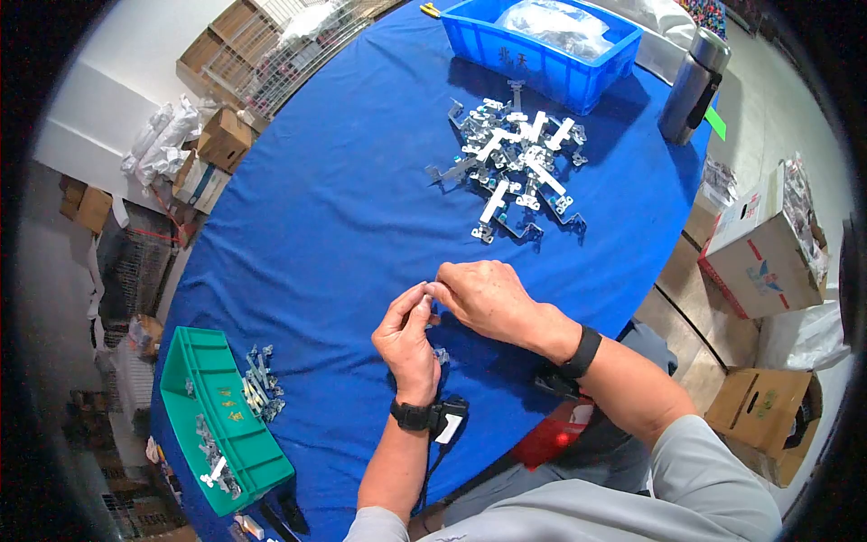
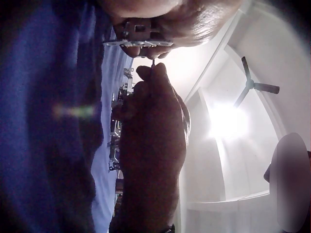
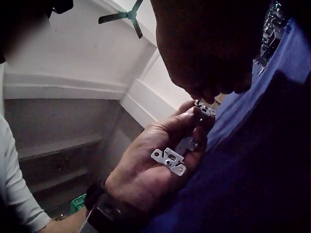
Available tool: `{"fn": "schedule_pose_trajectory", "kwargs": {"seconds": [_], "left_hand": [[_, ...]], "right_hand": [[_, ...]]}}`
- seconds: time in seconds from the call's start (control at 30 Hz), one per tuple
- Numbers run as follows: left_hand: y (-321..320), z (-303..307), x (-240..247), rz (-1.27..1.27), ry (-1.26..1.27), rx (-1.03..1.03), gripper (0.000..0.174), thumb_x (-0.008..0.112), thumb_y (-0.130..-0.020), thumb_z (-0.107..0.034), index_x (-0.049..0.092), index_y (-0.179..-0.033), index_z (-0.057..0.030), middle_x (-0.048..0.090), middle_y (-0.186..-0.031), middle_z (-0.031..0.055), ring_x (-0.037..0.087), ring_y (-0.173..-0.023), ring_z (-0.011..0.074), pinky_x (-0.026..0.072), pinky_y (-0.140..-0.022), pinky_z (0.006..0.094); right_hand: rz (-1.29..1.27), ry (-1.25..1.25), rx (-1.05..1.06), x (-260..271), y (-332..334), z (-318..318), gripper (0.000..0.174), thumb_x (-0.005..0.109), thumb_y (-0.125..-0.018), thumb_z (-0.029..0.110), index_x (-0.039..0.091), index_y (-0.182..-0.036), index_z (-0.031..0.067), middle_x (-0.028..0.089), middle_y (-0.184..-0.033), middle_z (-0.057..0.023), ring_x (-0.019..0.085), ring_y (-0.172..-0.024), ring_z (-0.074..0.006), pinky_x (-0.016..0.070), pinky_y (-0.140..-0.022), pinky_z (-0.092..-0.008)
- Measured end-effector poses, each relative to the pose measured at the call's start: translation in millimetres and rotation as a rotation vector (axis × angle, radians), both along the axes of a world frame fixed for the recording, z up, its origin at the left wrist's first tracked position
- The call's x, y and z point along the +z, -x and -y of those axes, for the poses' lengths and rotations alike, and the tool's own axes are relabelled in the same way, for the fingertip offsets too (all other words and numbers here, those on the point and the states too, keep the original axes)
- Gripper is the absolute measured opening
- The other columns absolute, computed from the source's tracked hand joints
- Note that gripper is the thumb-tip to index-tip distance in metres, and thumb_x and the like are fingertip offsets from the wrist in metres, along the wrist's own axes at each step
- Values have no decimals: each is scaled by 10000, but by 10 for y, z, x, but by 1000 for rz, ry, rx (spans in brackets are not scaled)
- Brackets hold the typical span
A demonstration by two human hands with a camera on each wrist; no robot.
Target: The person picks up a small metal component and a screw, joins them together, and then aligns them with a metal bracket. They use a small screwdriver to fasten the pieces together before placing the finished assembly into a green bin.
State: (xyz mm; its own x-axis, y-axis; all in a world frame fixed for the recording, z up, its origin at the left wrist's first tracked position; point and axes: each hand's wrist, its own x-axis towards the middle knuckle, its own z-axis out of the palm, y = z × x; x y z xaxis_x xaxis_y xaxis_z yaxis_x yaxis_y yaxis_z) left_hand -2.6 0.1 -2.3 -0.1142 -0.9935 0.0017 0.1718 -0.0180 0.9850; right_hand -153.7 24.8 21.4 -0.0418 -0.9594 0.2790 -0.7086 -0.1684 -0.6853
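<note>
My left hand point(image 1: 408, 352) grips a metal bracket point(image 3: 168, 162) lying across its palm, one winged plate with holes near the heel and another winged plate by the fingertips. In the left wrist view, the plate nearer the palm point(image 2: 138, 36) shows under that hand. Above the cloth, the right hand point(image 1: 488, 298) meets the left at the fingertips. Its thumb and fingers pinch a small thin piece point(image 2: 153, 63) at the bracket's far end; most of it is hidden. A loose pile of similar brackets point(image 1: 495, 200), several with white strips, lies beyond the hands.
A green tray point(image 1: 255, 443) with metal parts stands at the left, more small parts point(image 1: 262, 384) beside it. At the back are a blue bin point(image 1: 542, 77) holding a plastic bag and a steel bottle point(image 1: 694, 88). Blue cloth point(image 1: 298, 208) covers the table.
</note>
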Motion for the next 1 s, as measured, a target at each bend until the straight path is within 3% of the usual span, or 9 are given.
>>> {"fn": "schedule_pose_trajectory", "kwargs": {"seconds": [0.43,0.53,0.7,0.73,0.83,1.0], "left_hand": [[9,10,23,-32,-38,22,183,659,-895,21,707,-1071,33,716,-961,93,649,-763,112,532,-615,224],[9,8,31,-41,-27,10,186,664,-889,18,707,-1069,37,716,-953,96,644,-744,112,530,-612,220],[29,1,69,-27,-48,20,181,664,-880,20,710,-1054,38,719,-962,101,646,-744,112,526,-610,216],[20,7,53,-17,-38,13,180,659,-879,28,710,-1052,37,719,-973,102,648,-750,115,530,-612,220],[14,11,37,-36,-30,6,183,652,-881,36,710,-1055,35,718,-986,102,648,-758,114,533,-613,223],[7,9,45,-16,-35,2,191,648,-884,37,707,-1066,35,717,-991,100,645,-764,110,533,-616,225]], "right_hand": [[45,112,63,43,87,-12,167,582,-928,172,490,-900,36,592,-782,-161,622,-702,-398,489,-574,-497],[40,140,-80,96,141,-27,151,595,-917,152,494,-900,40,583,-831,-145,617,-736,-374,493,-594,-487],[-162,200,-304,72,235,-8,129,617,-886,125,535,-941,43,584,-1001,-146,619,-883,-320,535,-673,-443],[-183,193,-308,64,235,-22,152,617,-877,118,547,-978,29,587,-1128,-185,620,-890,-341,545,-712,-449],[-263,157,-316,25,254,-9,165,614,-869,108,546,-990,19,576,-1219,-217,615,-908,-365,542,-733,-459],[-243,125,-298,49,315,19,168,608,-870,98,541,-992,4,564,-1240,-233,599,-909,-390,528,-762,-485]]}}
